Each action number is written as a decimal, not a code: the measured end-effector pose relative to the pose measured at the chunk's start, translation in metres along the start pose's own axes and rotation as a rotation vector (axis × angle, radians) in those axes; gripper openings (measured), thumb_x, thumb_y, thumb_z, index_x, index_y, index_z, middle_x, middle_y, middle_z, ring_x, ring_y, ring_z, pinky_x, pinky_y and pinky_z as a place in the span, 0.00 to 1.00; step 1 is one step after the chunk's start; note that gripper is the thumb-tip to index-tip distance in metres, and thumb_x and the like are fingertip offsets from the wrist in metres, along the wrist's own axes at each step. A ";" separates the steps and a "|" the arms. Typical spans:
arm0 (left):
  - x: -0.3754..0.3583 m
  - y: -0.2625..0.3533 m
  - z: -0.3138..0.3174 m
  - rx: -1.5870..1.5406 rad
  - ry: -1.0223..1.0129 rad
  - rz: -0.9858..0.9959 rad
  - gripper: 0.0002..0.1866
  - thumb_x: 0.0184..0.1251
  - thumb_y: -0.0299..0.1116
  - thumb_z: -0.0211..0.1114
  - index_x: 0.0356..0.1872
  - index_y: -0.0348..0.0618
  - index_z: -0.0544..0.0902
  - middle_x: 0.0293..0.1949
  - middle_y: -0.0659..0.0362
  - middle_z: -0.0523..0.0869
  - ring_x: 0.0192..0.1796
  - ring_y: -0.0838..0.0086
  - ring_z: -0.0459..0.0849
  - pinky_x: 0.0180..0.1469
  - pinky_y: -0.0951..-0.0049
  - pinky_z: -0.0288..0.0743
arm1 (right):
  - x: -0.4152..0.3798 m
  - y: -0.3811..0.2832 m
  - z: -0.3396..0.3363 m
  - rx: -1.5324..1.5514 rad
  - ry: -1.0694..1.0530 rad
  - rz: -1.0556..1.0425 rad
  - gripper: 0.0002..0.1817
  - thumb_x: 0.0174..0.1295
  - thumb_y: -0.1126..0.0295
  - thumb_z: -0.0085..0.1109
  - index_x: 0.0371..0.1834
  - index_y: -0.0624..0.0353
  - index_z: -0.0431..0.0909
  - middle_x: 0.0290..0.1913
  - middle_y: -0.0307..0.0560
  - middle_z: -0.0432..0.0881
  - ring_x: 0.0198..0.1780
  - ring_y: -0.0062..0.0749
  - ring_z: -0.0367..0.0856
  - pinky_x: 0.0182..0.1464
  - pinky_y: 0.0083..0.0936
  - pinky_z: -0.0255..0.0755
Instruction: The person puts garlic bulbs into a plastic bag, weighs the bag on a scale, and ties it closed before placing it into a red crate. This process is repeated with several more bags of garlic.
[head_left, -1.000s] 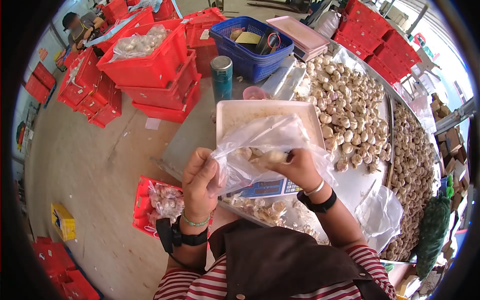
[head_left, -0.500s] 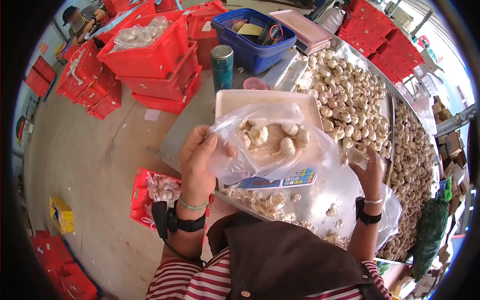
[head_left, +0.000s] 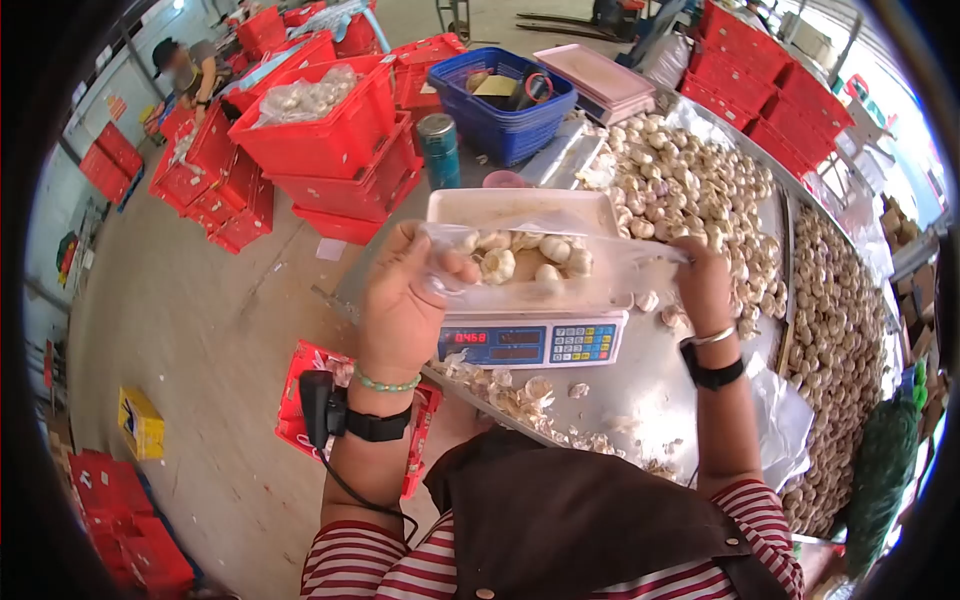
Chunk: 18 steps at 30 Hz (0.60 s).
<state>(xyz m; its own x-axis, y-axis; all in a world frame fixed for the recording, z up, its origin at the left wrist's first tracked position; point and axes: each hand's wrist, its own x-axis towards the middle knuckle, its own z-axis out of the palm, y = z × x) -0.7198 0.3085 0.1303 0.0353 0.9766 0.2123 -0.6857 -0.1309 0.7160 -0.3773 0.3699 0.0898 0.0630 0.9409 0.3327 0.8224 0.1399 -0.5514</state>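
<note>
Both hands are occupied with one clear plastic bag (head_left: 605, 270), stretched between them above the tray (head_left: 520, 205) of a weighing scale (head_left: 548, 345). Garlic bulbs (head_left: 497, 265) are seen through the film; whether every bulb lies inside cannot be told. Bag's left end pinched by the left hand (head_left: 400, 300), grip narrow, film between thumb and fingers. Right end drawn out taut by the right hand (head_left: 707, 285), grip closed on the film. Red digits lit on the scale.

Scale set by the near left edge of the metal tabletop (head_left: 640, 390); papery skins (head_left: 510, 390) strewn along that near edge. A heap of loose garlic (head_left: 690, 180) is spread from the far edge down the right, bounded by a rail (head_left: 787, 260); a second heap (head_left: 835, 340) lies beyond it. Teal flask (head_left: 440, 155) stood near the left edge. Blue basket (head_left: 510, 130) and second scale (head_left: 595, 75) placed toward the far edge. Crumpled plastic (head_left: 780, 420) left near the right hand's forearm, toward the near right corner
</note>
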 end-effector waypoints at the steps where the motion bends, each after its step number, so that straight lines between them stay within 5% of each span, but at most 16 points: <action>1: 0.001 0.001 0.007 -0.154 -0.127 -0.007 0.10 0.71 0.35 0.52 0.47 0.42 0.73 0.36 0.57 0.84 0.37 0.72 0.79 0.42 0.66 0.70 | -0.003 -0.003 -0.029 0.122 0.010 0.078 0.11 0.56 0.79 0.49 0.38 0.61 0.81 0.30 0.53 0.84 0.32 0.41 0.83 0.37 0.30 0.76; 3: -0.001 0.004 0.041 -0.166 -0.276 -0.016 0.11 0.72 0.33 0.50 0.49 0.41 0.73 0.39 0.56 0.83 0.38 0.72 0.77 0.42 0.64 0.68 | -0.016 -0.003 -0.071 0.766 -0.092 0.193 0.11 0.59 0.78 0.48 0.40 0.64 0.80 0.30 0.39 0.83 0.31 0.20 0.80 0.33 0.17 0.71; 7: -0.016 -0.011 0.095 -0.111 -0.401 -0.039 0.15 0.70 0.31 0.49 0.55 0.38 0.72 0.45 0.49 0.82 0.43 0.64 0.81 0.43 0.62 0.76 | -0.056 0.005 -0.133 1.349 -0.051 0.144 0.18 0.56 0.78 0.45 0.50 0.65 0.75 0.37 0.47 0.82 0.39 0.28 0.81 0.45 0.21 0.72; 9: -0.023 -0.036 0.103 -0.248 -0.328 -0.232 0.14 0.68 0.28 0.53 0.53 0.40 0.70 0.52 0.39 0.79 0.50 0.54 0.82 0.47 0.57 0.82 | -0.080 0.012 -0.154 1.629 -0.181 0.142 0.23 0.55 0.79 0.42 0.57 0.65 0.71 0.43 0.52 0.82 0.40 0.36 0.81 0.47 0.26 0.73; 11: -0.034 -0.072 0.104 -0.277 -0.279 -0.389 0.16 0.64 0.21 0.51 0.53 0.41 0.72 0.57 0.40 0.76 0.55 0.53 0.80 0.46 0.60 0.84 | -0.107 0.039 -0.155 1.565 -0.110 0.310 0.29 0.52 0.82 0.41 0.62 0.64 0.67 0.48 0.58 0.81 0.36 0.36 0.82 0.43 0.26 0.75; 14: -0.062 -0.130 0.115 -0.124 -0.159 -0.615 0.12 0.59 0.14 0.49 0.34 0.42 0.78 0.58 0.48 0.76 0.53 0.59 0.82 0.45 0.72 0.83 | -0.150 0.088 -0.134 1.655 -0.112 0.408 0.33 0.50 0.89 0.42 0.65 0.62 0.66 0.44 0.54 0.84 0.26 0.24 0.81 0.29 0.18 0.73; 17: -0.083 -0.189 0.112 -0.223 -0.217 -0.712 0.04 0.63 0.21 0.57 0.36 0.43 0.76 0.56 0.50 0.78 0.51 0.62 0.83 0.34 0.78 0.80 | -0.176 0.098 -0.124 1.233 -0.128 0.518 0.37 0.51 0.85 0.57 0.68 0.58 0.61 0.47 0.53 0.83 0.32 0.23 0.81 0.36 0.18 0.75; 18: -0.083 -0.195 0.119 -0.214 -0.228 -0.723 0.04 0.63 0.21 0.57 0.36 0.43 0.76 0.56 0.50 0.78 0.51 0.62 0.83 0.34 0.78 0.80 | -0.180 0.095 -0.122 1.152 -0.145 0.436 0.47 0.46 0.81 0.69 0.71 0.56 0.56 0.52 0.54 0.80 0.42 0.27 0.82 0.44 0.22 0.76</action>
<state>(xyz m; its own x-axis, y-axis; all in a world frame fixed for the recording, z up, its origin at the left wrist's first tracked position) -0.5023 0.2324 0.0522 0.6582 0.7448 -0.1099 -0.5599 0.5818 0.5899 -0.2414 0.1756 0.0710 0.0831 0.9921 -0.0945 -0.2321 -0.0729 -0.9699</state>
